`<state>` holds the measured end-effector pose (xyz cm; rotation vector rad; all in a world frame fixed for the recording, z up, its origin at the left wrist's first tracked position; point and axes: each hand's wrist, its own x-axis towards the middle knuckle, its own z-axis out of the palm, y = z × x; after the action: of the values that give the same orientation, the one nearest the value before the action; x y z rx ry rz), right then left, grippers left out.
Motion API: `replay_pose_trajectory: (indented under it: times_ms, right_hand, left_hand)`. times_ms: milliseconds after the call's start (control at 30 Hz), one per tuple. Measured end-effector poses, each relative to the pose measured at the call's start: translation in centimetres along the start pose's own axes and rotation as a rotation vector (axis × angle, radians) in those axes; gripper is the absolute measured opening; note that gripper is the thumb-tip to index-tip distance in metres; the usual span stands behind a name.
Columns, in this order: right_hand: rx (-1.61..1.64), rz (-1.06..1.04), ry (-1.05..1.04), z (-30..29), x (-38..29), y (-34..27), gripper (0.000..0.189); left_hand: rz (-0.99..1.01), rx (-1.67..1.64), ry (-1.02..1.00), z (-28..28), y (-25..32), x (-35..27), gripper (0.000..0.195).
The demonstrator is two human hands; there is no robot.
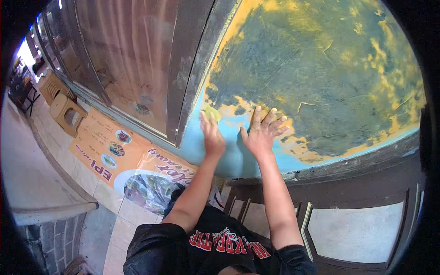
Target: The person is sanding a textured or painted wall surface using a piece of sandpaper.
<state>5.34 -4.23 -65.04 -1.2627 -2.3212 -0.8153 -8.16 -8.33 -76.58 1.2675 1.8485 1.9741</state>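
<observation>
My left hand (213, 135) holds a rounded yellow-green pad (212, 114) flat against the wall, with its fingers over the pad's lower left part. Whether the pad is a sponge or folded abrasive, I cannot tell. To its right, my right hand (261, 135) leans on the wall with fingers spread and nothing in it. The painted wall (292, 65) is patchy dark green-grey over orange-yellow, and light blue shows along its lower and left edges. Both hands are at the lower left part of this patchy area.
Left of the wall stands a dark framed window or door (130, 68) with a curtain behind the glass. A printed banner (134, 154) lies on the tiled floor (117, 220) near plastic stools (68, 113). At right is a dark wooden panelled door (355, 230).
</observation>
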Motion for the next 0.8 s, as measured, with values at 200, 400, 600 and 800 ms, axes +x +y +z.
replay_pose_trajectory:
  times_ms: [200, 400, 600, 800]
  right_hand:
    - [-0.109, -0.091, 0.043, 0.6, -0.8, 1.1, 0.097]
    - [0.057, -0.226, -0.046, -2.1, -0.8, -0.2, 0.077]
    - [0.228, -0.542, -0.003, -8.8, 4.9, 0.3, 0.066]
    - [-0.009, -0.767, 0.024, -9.4, 10.5, 1.4, 0.057]
  left_hand:
    - [-0.087, 0.026, 0.0, 1.1, 0.7, 0.5, 0.077]
    - [-0.145, 0.051, -0.104, 4.5, 3.3, -3.5, 0.087]
    - [-0.137, 0.098, -0.001, 2.0, 2.6, 1.0, 0.094]
    - [-0.164, 0.075, -0.069, 3.3, 5.0, -2.0, 0.111]
